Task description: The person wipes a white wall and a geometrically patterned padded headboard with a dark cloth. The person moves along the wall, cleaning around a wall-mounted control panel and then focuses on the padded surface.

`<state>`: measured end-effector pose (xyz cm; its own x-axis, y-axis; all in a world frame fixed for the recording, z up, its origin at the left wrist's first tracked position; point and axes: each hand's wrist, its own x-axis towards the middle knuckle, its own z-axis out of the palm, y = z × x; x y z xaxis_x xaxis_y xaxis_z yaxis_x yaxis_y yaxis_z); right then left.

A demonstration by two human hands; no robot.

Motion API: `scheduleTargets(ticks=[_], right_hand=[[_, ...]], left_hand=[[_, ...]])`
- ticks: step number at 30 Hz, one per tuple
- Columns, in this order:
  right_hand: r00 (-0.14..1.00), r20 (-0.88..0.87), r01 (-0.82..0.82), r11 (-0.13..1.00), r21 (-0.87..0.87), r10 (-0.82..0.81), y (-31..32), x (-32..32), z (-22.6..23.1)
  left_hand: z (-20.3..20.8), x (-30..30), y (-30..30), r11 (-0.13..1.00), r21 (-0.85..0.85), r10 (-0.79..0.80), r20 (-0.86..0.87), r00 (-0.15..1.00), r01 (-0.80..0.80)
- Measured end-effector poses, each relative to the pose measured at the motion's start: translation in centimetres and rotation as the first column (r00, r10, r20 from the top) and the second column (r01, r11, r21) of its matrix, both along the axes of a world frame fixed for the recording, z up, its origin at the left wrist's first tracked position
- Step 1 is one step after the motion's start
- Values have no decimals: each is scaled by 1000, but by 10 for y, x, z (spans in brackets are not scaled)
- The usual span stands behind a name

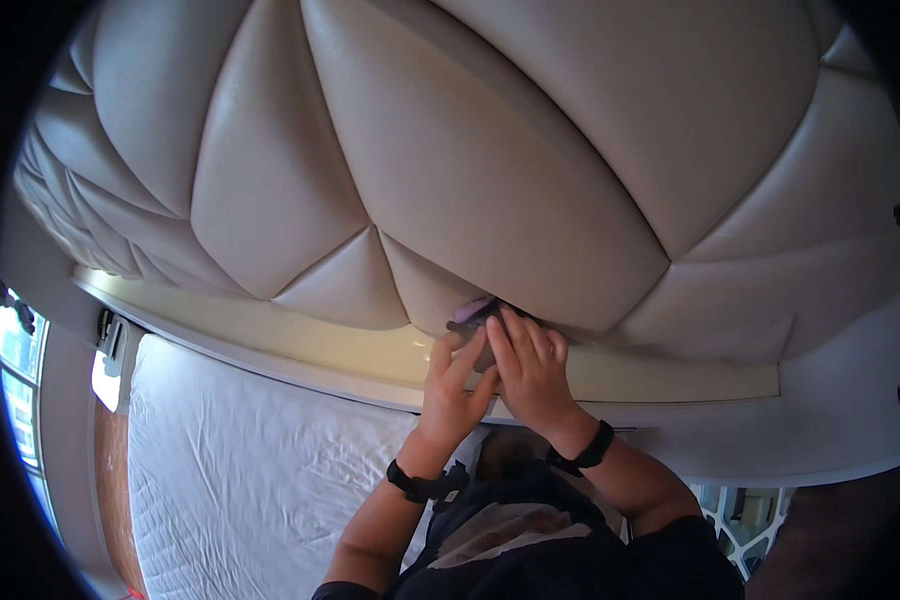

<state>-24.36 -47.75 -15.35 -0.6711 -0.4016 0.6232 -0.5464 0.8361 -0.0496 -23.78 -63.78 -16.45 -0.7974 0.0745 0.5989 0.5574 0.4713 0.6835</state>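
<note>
My left hand (454, 396) and my right hand (533, 372) meet at the cream ledge under the padded panel. Between their fingers is a small dark grey, soft-looking thing (483, 352) with a pale purple patch (473, 309) at its far end. Its kind is unclear, as the fingers hide much of it. The left thumb and fingers close around its near side. From the right, my other hand's fingers bend over it, close together. The thing lies against the lower edge of the beige quilted panel (470, 200). Black bands circle both wrists.
A cream ledge (300, 338) runs along the panel's foot, with a pale rim in front. Below it on the left lies a white mattress (260, 470). A window (18, 370) is at the far left, and a white lattice (745, 525) shows at the lower right.
</note>
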Motion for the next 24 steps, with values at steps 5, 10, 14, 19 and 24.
scheduleTargets(ticks=[5, 10, 14, 19, 24], right_hand=[[993, 104, 64, 998, -7, -63, 33, 18, -23], [976, 185, 120, 993, -11, -116, 56, 31, -45], [966, 232, 125, 991, -45, -111, 57, 34, -41], [987, 158, -9, 996, -94, 24, 43, 29, -21], [978, -117, -191, 970, -148, 175, -30, -10, 43]], left_hand=[[-12, 5, 30, 990, 22, -140, 144, 980, 138], [-29, 7, 53, 979, 20, -202, 185, 962, 202], [-30, 9, 57, 982, 26, -190, 215, 958, 189], [-1, 15, 26, 987, 60, -158, 187, 969, 149], [45, 4, -24, 989, 101, 117, -88, 989, -108]])
